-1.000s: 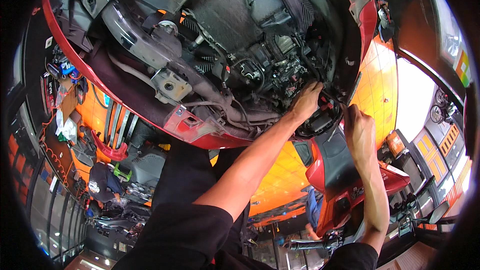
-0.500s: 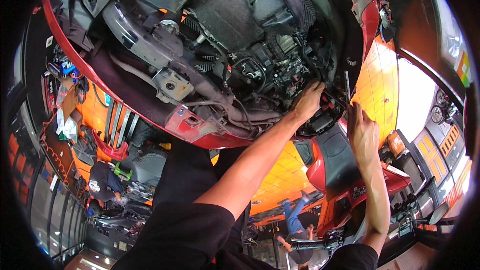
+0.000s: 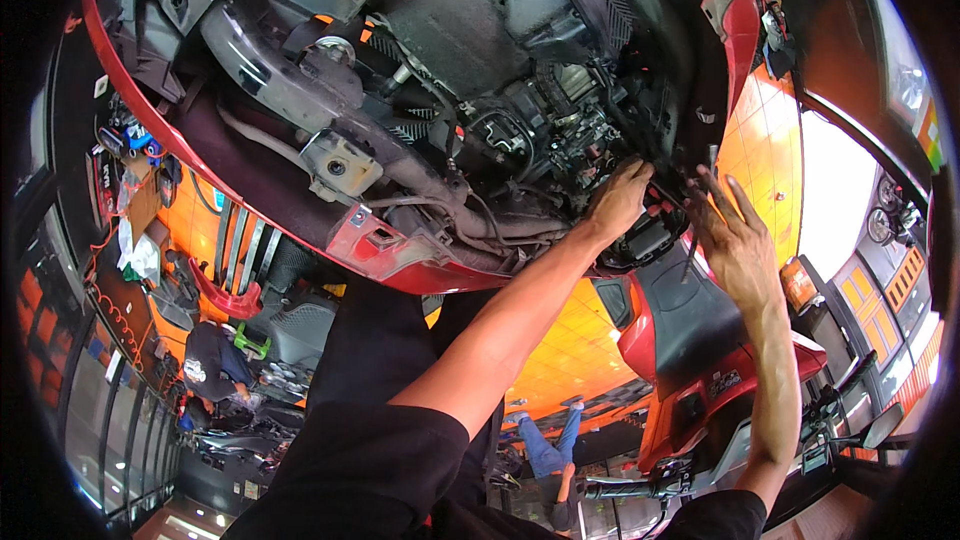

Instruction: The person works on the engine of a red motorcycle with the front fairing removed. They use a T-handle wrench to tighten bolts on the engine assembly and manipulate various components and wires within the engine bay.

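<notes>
My left hand (image 3: 620, 202) reaches into the engine bay of a red-edged vehicle. Its fingers are curled closed among the dark parts beside a black housing (image 3: 655, 240), and what they hold is hidden. To the right, my right hand (image 3: 735, 240) is raised near the dark inner edge of the body, its fingers stretched out and spread. Behind it a thin metal tool (image 3: 689, 262) shows below the thumb side; its exact kind and its contact with the palm cannot be made out. Above the hands lie the throttle-like engine parts and hoses (image 3: 580, 130).
The red body rim (image 3: 400, 258) curves around the bay in front of me. A red motorcycle (image 3: 690, 300) stands below right on the orange tiled floor (image 3: 545, 370). A person in jeans (image 3: 545, 448) and another person (image 3: 212, 360) are farther off. Metal strips (image 3: 240, 245) are at left.
My right hand has opened from a grip around the long metal tool to spread fingers, and the tool now shows lower behind it. My left hand stays in place.
</notes>
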### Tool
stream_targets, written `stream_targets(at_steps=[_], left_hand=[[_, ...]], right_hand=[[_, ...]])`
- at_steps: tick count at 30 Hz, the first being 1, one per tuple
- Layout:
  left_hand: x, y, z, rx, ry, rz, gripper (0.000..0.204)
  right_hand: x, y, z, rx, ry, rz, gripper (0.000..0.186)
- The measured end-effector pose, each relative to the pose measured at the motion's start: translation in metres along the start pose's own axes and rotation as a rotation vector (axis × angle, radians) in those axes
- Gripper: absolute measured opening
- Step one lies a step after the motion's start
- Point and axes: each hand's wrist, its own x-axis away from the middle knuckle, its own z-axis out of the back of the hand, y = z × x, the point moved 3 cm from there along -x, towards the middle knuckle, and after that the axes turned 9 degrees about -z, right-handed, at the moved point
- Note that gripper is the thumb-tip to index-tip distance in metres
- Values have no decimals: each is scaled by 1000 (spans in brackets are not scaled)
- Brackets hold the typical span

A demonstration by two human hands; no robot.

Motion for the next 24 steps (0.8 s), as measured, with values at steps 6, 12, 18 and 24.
stream_targets(at_steps=[6,12,18,24], left_hand=[[-13,11,6,96,-45,99,37],[-31,0,23,77,-76,267,44],[-19,17,19,-28,-138,55,36],[-12,59,25,53,-284,-120,34]], right_hand=[[28,31,-27,131,-171,-27,35],[31,16,-32,-58,42,-231,36],[15,-9,8,0,289,-317,44],[53,12,-41,-486,-120,-432,52]])
